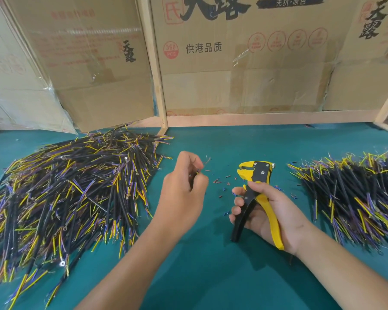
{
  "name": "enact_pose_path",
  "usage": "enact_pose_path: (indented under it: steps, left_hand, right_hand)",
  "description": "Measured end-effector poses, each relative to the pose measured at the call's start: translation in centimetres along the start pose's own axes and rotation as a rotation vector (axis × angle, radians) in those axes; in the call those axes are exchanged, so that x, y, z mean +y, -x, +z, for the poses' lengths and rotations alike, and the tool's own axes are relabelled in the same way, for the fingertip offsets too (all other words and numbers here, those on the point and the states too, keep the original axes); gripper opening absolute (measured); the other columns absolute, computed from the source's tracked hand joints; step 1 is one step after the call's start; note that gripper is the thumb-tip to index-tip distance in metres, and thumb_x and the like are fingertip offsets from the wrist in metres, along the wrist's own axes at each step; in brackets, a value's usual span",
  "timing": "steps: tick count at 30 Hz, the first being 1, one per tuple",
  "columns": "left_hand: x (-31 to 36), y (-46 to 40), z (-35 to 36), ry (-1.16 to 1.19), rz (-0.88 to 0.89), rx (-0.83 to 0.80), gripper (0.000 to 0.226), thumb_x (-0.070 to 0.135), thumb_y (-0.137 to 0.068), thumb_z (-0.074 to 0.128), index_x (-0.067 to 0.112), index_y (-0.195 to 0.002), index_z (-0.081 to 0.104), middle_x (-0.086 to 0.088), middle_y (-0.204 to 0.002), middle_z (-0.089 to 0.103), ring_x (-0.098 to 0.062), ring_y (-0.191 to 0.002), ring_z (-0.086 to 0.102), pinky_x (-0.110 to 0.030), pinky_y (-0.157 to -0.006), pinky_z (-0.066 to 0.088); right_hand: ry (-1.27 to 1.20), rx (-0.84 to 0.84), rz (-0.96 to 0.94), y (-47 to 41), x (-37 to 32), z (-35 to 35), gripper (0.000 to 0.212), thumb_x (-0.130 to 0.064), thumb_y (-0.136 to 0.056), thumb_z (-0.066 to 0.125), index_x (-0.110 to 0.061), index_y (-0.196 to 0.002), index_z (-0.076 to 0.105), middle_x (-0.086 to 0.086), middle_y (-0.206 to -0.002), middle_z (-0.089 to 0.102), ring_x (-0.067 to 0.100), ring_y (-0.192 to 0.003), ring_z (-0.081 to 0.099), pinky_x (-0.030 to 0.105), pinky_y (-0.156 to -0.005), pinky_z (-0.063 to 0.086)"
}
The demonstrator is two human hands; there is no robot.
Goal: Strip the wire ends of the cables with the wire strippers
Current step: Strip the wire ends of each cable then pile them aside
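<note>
Fingers [194, 163] of the left hand [184, 189] curled tight, pinching a cable [203, 163] whose frayed end pokes out to the right; rest of the cable hidden under the palm; right hand [267, 211] wrapped round the wire strippers [255, 182], black and yellow handles spread apart, so not yet squeezed; head of the tool apart from the cable end, nothing between the two but green table [211, 276] and scattered insulation bits [222, 182]. To do it well, probably: bring one thin end square into the mouth, seat only the tip, then one firm squeeze. Strippers lying long axis up-and-away, head pointing away toward the cardboard wall [244, 86], handles back toward the wrist; cable end pointing right toward the tool. Big cable pile [65, 198] left, another pile [356, 198] right.
</note>
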State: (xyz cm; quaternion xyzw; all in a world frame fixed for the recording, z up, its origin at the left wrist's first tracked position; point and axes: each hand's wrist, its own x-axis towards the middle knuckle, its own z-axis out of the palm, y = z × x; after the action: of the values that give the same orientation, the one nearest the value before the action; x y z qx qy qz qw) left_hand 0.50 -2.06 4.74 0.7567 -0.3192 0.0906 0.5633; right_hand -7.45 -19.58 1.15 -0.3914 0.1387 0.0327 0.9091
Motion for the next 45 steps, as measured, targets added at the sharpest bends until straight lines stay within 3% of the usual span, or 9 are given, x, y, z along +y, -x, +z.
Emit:
enact_pose_path:
  steps: [5,9,13,17,23,30,35,45]
  left_hand:
    - [0.2,0.3,0.0,-0.088,0.042,-0.006,0.012,0.019,-0.086,0.039,0.028,-0.094,0.044,-0.002,-0.068,0.047,-0.01,-0.049,0.03,-0.016,-0.045,0.026]
    - [0.3,0.3,-0.1,-0.132,0.077,0.001,0.015,0.018,-0.086,0.04,0.031,-0.09,0.044,-0.001,-0.068,0.048,-0.009,-0.049,0.034,-0.014,-0.047,0.029]
    - [0.3,0.2,-0.4,-0.155,0.117,-0.018,0.015,0.014,-0.083,0.042,0.029,-0.086,0.044,0.007,-0.059,0.04,-0.01,-0.05,0.032,-0.013,-0.048,0.027]
    - [0.3,0.2,-0.6,-0.164,0.18,-0.048,0.016,0.008,-0.085,0.046,0.024,-0.084,0.046,0.011,-0.06,0.038,-0.009,-0.052,0.029,-0.015,-0.05,0.025]
    - [0.5,0.2,-0.7,-0.132,0.183,-0.068,0.017,0.008,-0.085,0.047,0.025,-0.084,0.046,0.0,-0.065,0.041,-0.009,-0.051,0.029,-0.016,-0.049,0.025]
    - [0.5,0.4,-0.5,-0.124,0.159,-0.106,0.017,0.005,-0.084,0.047,0.022,-0.087,0.045,0.013,-0.056,0.042,-0.01,-0.048,0.033,-0.01,-0.048,0.023]
    - [0.4,0.5,-0.5,-0.099,0.133,-0.146,0.014,0.012,-0.084,0.046,0.024,-0.09,0.041,-0.005,-0.065,0.05,-0.015,-0.05,0.033,-0.017,-0.047,0.026]
    - [0.6,0.4,-0.7,-0.08,0.105,-0.194,0.017,0.023,-0.084,0.046,0.029,-0.094,0.035,-0.008,-0.07,0.053,-0.017,-0.053,0.033,-0.024,-0.049,0.03]
  right_hand:
    - [0.0,0.003,-0.008,0.3,0.0,0.3,0.036,-0.032,-0.082,0.067,0.001,-0.097,0.068,0.013,-0.076,0.052,0.029,-0.065,0.053,0.045,-0.068,0.057]
    - [0.041,-0.011,-0.024,0.6,0.0,0.6,0.034,-0.031,-0.082,0.067,0.0,-0.096,0.069,0.014,-0.075,0.051,0.03,-0.064,0.053,0.044,-0.068,0.056]
    - [0.128,-0.153,0.032,1.3,0.3,0.8,0.027,-0.028,-0.085,0.07,-0.004,-0.097,0.069,0.014,-0.076,0.05,0.03,-0.065,0.052,0.045,-0.069,0.053]
    - [0.235,-0.293,0.055,1.8,0.6,0.8,0.04,-0.033,-0.08,0.078,-0.003,-0.103,0.066,0.015,-0.077,0.052,0.031,-0.068,0.053,0.048,-0.073,0.052]
    - [0.319,-0.392,0.026,2.6,0.5,0.9,0.038,-0.032,-0.085,0.074,-0.001,-0.104,0.064,0.016,-0.078,0.052,0.031,-0.068,0.053,0.048,-0.073,0.051]
    - [0.314,-0.391,-0.007,3.1,1.0,1.5,0.035,-0.029,-0.085,0.073,0.0,-0.102,0.064,0.017,-0.077,0.051,0.032,-0.068,0.053,0.049,-0.073,0.05]
    - [0.305,-0.391,-0.023,3.3,1.2,1.8,0.034,-0.029,-0.085,0.072,-0.001,-0.102,0.062,0.017,-0.077,0.051,0.031,-0.067,0.052,0.048,-0.073,0.05]
    - [0.337,-0.382,-0.007,3.6,0.8,1.9,0.03,-0.029,-0.084,0.072,-0.002,-0.097,0.065,0.017,-0.074,0.051,0.032,-0.066,0.052,0.047,-0.071,0.05]
